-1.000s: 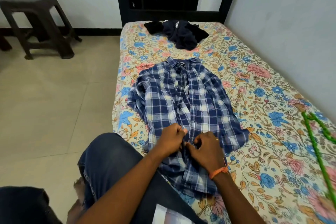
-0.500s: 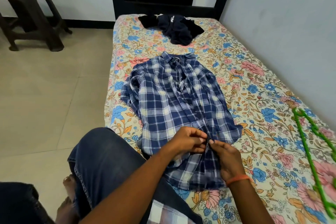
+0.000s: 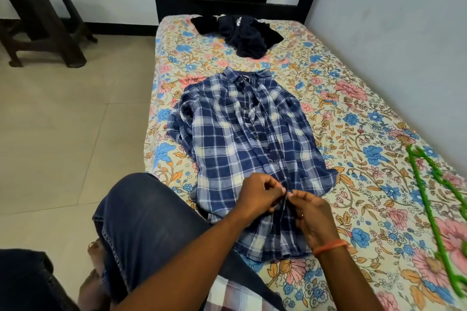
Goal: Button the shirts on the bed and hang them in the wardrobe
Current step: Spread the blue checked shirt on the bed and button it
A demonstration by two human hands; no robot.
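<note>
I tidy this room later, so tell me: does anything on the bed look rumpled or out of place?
Yes: the dark garment lies crumpled in a heap near the headboard, unlike the plaid shirt spread flat. A green hanger lies loose by the bed's right edge.

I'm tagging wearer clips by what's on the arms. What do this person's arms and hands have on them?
Both forearms are bare, with no sleeves in view. The right hand has an orange thread band around its wrist and what looks like a thin ring on one finger. The left hand shows no band, watch or ring.
</note>
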